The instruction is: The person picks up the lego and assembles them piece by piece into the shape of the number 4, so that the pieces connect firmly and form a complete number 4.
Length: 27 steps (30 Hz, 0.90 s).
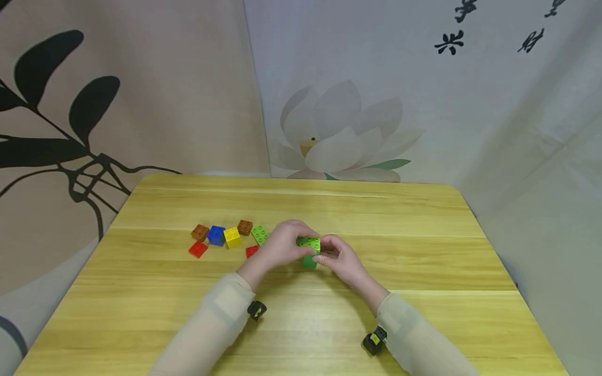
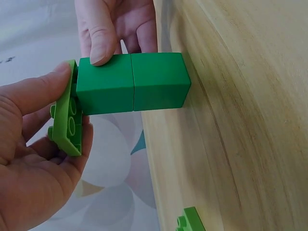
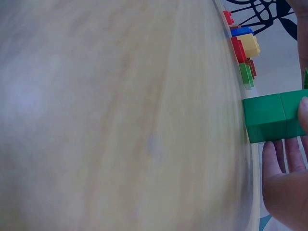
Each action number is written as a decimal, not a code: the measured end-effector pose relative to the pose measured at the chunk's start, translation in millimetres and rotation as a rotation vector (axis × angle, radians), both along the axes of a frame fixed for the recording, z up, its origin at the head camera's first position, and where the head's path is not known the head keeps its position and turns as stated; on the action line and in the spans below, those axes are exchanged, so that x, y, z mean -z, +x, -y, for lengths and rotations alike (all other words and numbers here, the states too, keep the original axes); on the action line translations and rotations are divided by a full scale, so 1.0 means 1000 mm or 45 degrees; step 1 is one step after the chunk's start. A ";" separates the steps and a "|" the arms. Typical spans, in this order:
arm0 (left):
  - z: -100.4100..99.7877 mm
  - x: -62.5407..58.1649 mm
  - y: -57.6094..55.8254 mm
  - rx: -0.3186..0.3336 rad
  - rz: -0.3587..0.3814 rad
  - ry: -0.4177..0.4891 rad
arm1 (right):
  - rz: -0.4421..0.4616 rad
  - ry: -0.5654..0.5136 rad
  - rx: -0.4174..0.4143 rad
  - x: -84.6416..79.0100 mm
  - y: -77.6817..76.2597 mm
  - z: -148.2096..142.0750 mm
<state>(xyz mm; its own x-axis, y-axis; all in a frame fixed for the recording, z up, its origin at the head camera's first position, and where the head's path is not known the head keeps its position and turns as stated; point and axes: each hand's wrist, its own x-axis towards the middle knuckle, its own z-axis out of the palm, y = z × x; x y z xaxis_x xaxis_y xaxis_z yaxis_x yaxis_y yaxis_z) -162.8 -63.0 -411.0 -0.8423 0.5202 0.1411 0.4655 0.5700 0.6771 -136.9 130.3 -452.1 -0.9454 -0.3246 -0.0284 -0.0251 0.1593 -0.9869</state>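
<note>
Black character 兴 (image 1: 450, 43) standing on the pale backdrop (image 1: 343, 42), a top-cropped character (image 1: 465, 10) above it, black character 财 (image 1: 531, 41) farther right, a second cropped character (image 1: 554, 8) above that, neither cropped one clearly readable

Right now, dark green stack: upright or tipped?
Upright: the dark green stack stands endwise to the table, light green plate at its top end.

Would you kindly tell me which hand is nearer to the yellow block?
Left: the left hand, gripping a light green plate, is to the right of the yellow block; the right hand, holding the dark green stack, is farther right.
</note>
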 end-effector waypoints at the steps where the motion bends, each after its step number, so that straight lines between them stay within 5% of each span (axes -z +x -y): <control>1: 0.000 0.000 0.000 -0.004 0.003 0.003 | -0.001 0.001 0.001 0.004 -0.002 0.000; 7: -0.001 0.000 0.000 -0.033 0.026 0.010 | -0.011 -0.017 0.009 0.027 -0.010 -0.003; 27: -0.002 0.000 0.002 -0.061 0.030 0.017 | -0.023 -0.030 0.001 0.026 -0.009 -0.003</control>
